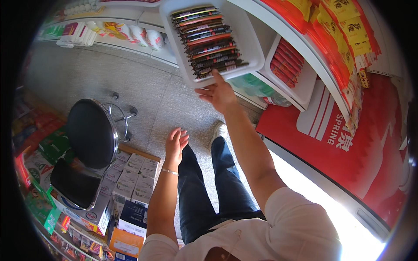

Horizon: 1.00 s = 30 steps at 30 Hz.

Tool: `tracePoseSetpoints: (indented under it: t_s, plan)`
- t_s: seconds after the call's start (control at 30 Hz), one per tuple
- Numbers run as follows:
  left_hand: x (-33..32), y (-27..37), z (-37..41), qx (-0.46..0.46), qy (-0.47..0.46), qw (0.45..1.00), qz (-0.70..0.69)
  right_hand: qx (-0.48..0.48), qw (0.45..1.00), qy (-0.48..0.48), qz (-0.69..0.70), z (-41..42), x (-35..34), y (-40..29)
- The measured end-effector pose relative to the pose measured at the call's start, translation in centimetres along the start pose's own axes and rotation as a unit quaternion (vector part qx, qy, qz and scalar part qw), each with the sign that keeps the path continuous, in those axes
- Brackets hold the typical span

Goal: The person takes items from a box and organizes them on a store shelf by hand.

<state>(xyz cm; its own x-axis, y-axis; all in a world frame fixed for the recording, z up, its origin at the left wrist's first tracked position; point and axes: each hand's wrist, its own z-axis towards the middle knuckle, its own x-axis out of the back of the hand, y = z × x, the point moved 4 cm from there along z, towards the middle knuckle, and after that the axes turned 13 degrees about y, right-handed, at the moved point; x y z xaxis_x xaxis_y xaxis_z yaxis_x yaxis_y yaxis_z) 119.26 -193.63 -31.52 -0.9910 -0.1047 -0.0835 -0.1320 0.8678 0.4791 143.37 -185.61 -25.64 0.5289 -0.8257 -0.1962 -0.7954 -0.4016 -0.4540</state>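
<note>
My right hand is at the near edge of a white plastic tray, thumb or a finger over the rim and the other fingers by its outer side. Inside the tray lies a long row of slim wrapped snack sticks in dark, orange and yellow packaging. My left hand, with a bracelet at the wrist, hangs over the floor with its fingers apart and holds nothing.
Another white tray with red packets stands on the shelf at right, beside bottles. Red and yellow packets hang above a red panel. At left are a black swivel chair and stacked cartons. More shelves with goods line the top left.
</note>
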Motion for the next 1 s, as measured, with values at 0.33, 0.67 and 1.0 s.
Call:
tracePoseSetpoints:
  t_s: [0.33, 0.67, 1.0]
  plan:
    - [-9.3, 11.4, 0.1, -0.093, -0.089, 0.992, 0.005, 0.044, 0.973, 0.068, 0.215, 2.5, 0.5, -0.7]
    - [-7.0, 17.1, 3.9, -0.139, -0.044, 0.989, -0.02, 0.169, 0.915, 0.028, 0.364, 7.1, -3.1, -6.7]
    - [-12.4, 25.4, 7.6, -0.137, -0.032, 0.984, -0.105, 0.081, 0.959, 0.064, 0.265, 8.1, -3.4, -7.0]
